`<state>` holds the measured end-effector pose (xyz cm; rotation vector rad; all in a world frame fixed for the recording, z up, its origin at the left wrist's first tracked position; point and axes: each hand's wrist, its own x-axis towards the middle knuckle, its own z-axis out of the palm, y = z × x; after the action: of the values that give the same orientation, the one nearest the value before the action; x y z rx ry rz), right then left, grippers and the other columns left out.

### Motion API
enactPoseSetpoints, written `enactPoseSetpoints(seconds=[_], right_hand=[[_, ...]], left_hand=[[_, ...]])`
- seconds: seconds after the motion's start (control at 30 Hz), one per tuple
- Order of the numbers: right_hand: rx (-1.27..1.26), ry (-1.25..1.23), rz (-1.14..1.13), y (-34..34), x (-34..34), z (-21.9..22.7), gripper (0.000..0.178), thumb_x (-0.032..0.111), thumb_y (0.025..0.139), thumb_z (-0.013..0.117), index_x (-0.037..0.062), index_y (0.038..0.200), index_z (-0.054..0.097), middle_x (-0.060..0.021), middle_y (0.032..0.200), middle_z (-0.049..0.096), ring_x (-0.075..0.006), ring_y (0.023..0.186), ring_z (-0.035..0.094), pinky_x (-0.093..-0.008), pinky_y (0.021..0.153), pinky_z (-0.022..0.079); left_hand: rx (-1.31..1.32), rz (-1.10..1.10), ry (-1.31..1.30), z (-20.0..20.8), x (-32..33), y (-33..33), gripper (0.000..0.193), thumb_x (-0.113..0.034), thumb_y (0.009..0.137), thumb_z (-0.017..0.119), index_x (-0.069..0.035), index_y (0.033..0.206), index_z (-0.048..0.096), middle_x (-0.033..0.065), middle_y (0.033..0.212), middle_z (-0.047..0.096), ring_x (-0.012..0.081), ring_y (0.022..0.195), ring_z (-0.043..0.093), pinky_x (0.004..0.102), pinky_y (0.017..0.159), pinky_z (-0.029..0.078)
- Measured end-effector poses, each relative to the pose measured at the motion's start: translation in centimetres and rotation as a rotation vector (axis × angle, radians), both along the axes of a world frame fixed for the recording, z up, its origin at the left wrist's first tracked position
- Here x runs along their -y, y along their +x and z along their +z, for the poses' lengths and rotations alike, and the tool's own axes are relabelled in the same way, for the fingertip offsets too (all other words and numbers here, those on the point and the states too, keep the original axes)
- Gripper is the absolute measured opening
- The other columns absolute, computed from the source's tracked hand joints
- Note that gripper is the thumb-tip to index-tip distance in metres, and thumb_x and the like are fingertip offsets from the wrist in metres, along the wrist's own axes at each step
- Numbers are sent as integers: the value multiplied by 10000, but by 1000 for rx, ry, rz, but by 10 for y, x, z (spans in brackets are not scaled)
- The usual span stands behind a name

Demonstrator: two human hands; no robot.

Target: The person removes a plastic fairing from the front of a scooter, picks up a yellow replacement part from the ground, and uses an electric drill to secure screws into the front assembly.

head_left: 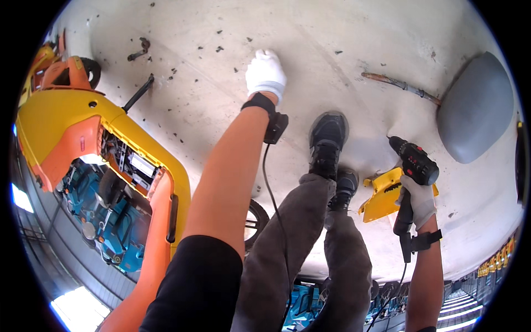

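My left hand (pixel 265 74), in a white knitted glove, reaches out over the pale floor with its fingers curled in. Whatever it may hold is hidden. My right hand (pixel 420 200), gloved as well, grips a black cordless drill (pixel 417 161) by the handle, its bit pointing toward the upper left. A yellow plastic panel (pixel 381 195) lies on the floor beside and partly behind the drill. To my left stands a yellow and orange scooter (pixel 61 119) with an open compartment showing wiring and parts.
A grey rounded seat-like piece (pixel 477 110) lies at the far right, near a rusty rod (pixel 401 84). Small dark debris and a dark metal part (pixel 139 50) lie at the upper left. My shoes (pixel 328 135) stand mid-floor; cables hang from both wrists. Teal scooters (pixel 124 227) stand behind.
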<state>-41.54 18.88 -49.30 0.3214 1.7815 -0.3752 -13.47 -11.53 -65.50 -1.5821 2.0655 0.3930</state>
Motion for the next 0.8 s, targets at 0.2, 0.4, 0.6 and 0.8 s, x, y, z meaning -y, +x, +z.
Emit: enactPoseSetpoints(seconds=[0.2, 0.4, 0.6, 0.8], right_hand=[[-11, -74, 78, -2, -1, -4, 183, 181, 854, 692, 32, 939, 627, -52, 655, 588, -166, 469, 578, -307, 453, 535], [-63, -77, 224, 17, 0, 6, 165, 155, 805, 681, 21, 876, 617, -52, 633, 570, -190, 466, 571, -322, 454, 509], [-133, -230, 610, 53, -50, 56, 207, 143, 771, 673, -27, 889, 664, -98, 671, 637, -216, 531, 638, -340, 494, 499], [-144, -130, 943, 73, -116, 118, 257, 142, 770, 628, -25, 959, 676, -138, 698, 667, -253, 584, 689, -376, 558, 543]], left_hand=[[-518, 433, 83, 55, -68, -8, 268, -219, 944, 559, 38, 979, 629, 219, 807, 681, 395, 823, 696, 437, 764, 573], [-1284, 1176, 691, 194, -147, -29, 171, -155, 949, 505, -15, 868, 561, 58, 657, 568, 142, 480, 541, 279, 464, 467], [-1547, 1149, 960, 334, -229, 3, 184, -152, 963, 458, -54, 808, 479, 25, 656, 491, 116, 466, 469, 262, 446, 391], [-1307, 1154, 952, 431, -325, 63, 217, -202, 1002, 510, -33, 866, 520, 27, 734, 548, 115, 570, 551, 258, 538, 460]])
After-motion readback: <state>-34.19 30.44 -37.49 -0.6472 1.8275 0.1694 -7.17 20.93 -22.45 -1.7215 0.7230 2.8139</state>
